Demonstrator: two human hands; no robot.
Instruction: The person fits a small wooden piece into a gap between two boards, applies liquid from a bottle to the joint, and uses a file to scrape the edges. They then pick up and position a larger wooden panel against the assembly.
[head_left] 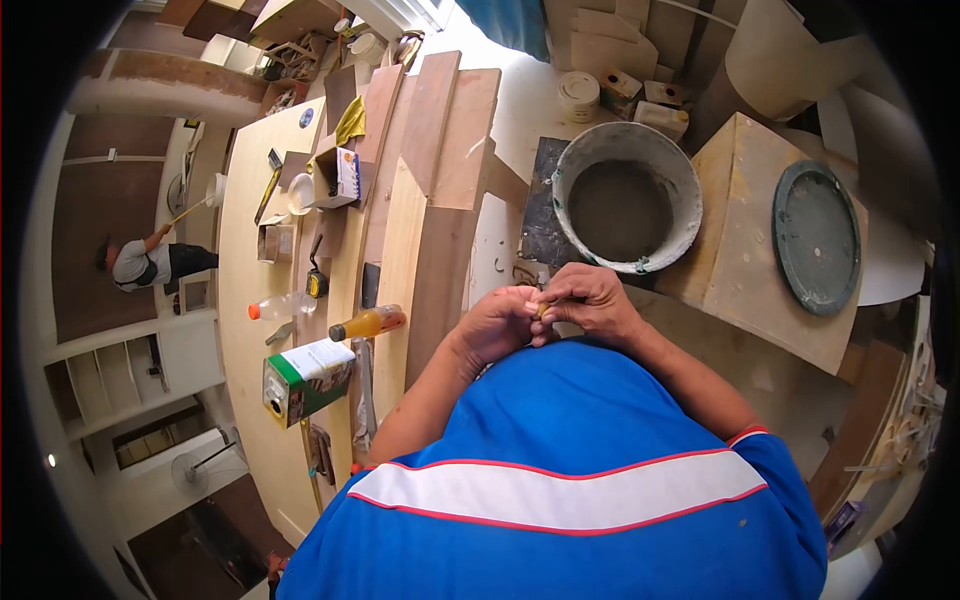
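In front of my blue shirt, both hands meet near the middle of the head view. My left hand [495, 322] is closed, its thumb and fingers pressed together around a small brownish-yellow piece [543, 311]. My right hand [597, 302] pinches the same piece from the other side. Fingers cover most of it, so its kind cannot be made out. Just beyond the hands stands a large bucket [686, 205], its inside coated grey. Left of my forearm lies a bottle of amber liquid [370, 322] with a dark cap.
A wooden box [735, 260] to the right carries a round dark lid [815, 240]. Leftward, the workbench [250, 330] holds wooden planks [435, 130], a green tin can [305, 385], a clear bottle [285, 306] and a tape measure [317, 283]. Another person [155, 262] works far left with a pole.
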